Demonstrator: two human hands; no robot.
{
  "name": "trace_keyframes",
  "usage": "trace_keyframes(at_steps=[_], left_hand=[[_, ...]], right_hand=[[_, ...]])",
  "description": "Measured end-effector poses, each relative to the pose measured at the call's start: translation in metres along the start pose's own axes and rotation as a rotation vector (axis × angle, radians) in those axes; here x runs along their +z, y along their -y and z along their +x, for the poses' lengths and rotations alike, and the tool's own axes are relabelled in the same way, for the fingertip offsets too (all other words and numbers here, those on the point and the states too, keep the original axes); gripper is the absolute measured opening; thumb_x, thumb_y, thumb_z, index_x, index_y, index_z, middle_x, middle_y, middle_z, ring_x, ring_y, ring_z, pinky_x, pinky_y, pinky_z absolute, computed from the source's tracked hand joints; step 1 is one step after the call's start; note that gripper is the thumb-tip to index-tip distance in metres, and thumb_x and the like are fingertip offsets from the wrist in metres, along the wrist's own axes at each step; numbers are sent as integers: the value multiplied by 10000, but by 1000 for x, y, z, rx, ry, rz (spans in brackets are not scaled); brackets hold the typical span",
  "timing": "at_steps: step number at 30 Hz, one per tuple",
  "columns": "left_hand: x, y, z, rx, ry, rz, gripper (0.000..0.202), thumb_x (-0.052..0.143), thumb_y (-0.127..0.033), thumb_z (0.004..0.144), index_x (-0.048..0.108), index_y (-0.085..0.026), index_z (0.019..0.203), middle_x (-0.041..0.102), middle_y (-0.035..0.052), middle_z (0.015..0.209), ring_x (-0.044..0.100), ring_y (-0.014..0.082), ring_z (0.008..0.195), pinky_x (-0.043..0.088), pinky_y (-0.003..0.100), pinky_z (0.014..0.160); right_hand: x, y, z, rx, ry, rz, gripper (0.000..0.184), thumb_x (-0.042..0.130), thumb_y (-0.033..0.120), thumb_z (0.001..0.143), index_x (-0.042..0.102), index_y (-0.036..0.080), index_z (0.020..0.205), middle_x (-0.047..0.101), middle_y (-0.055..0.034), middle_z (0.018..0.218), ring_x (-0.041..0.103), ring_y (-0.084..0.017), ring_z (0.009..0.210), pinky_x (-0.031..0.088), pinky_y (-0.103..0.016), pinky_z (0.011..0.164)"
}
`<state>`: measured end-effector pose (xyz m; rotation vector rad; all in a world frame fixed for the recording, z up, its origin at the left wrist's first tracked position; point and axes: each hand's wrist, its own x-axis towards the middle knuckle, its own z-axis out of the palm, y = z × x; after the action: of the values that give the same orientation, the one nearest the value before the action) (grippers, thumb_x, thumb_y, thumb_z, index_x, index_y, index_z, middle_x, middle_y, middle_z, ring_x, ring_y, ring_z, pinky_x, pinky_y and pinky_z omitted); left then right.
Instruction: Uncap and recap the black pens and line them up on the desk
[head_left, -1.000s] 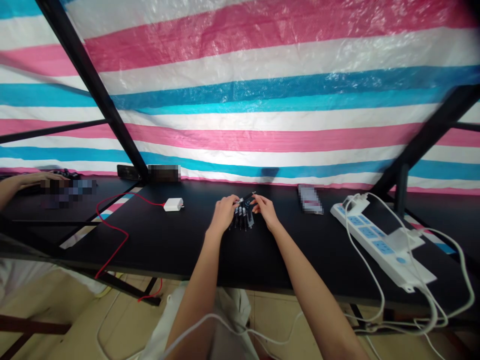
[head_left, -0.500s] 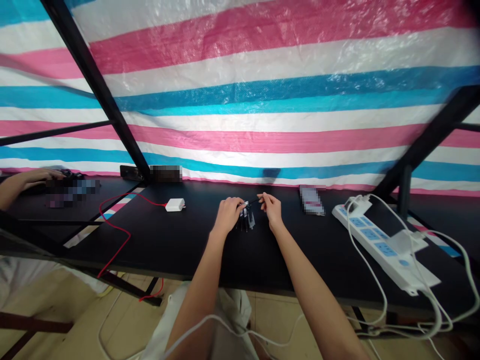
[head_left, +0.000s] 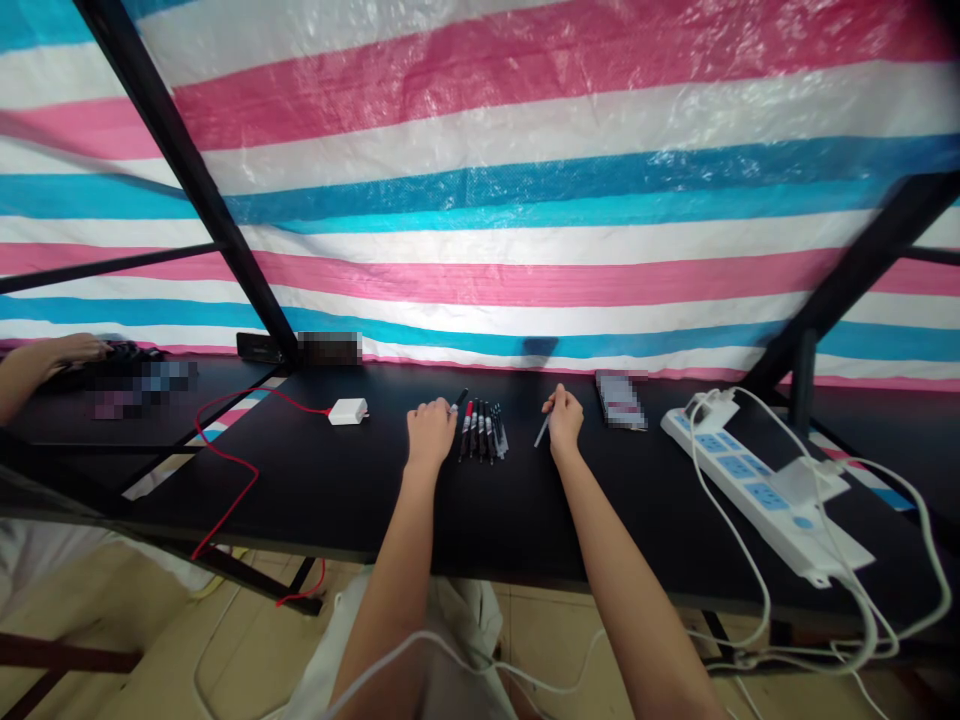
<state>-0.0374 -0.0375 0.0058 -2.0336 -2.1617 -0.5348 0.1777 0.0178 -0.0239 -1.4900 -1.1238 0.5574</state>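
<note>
Several pens (head_left: 482, 431) lie side by side on the black table (head_left: 375, 480), between my two hands. My left hand (head_left: 430, 430) sits just left of the row, fingers closed round a dark pen part (head_left: 459, 400) that pokes out toward the wall. My right hand (head_left: 564, 416) is to the right of the row, pinching a thin light-coloured pen refill (head_left: 541, 431) that slants down to the table.
A white power strip (head_left: 757, 490) with white cables lies at the right. A small white adapter (head_left: 348, 410) on a red wire (head_left: 225, 460) lies at the left. A blurred packet (head_left: 621, 397) is by the wall. Another person's hand (head_left: 52, 355) rests at far left.
My hands were together over the pens. They have drawn apart: the left now holds a dark pen part, the right a thin refill, and the row of pens lies uncovered.
</note>
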Motion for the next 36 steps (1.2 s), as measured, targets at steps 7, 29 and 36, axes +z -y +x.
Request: trace_keyframes(at_steps=[7,29,36], left_hand=[[1,2,0,-71,125,24,260,369,-390,866,512,-173,868,621,81,896,537,235,913,333,337,769],[3,2,4,-24,219,-99,251,356,-396,866,521,-207,845,640,42,855,583,212,858,374,293,707],[5,3,4,-38,211,-111,249,361,-400,861,521,-209,847,642,46,850,590,225,847,385,300,693]], right_hand=[[7,9,-9,-91,214,-165,402,348,452,840,642,177,819,620,-18,618,573,-156,625,374,-241,624],[8,27,-32,-386,541,-588,288,429,237,839,541,253,1104,617,-4,905,556,-147,820,368,-235,685],[7,28,-34,-404,542,-605,285,415,246,840,538,259,1097,609,-7,919,556,-147,815,364,-235,675]])
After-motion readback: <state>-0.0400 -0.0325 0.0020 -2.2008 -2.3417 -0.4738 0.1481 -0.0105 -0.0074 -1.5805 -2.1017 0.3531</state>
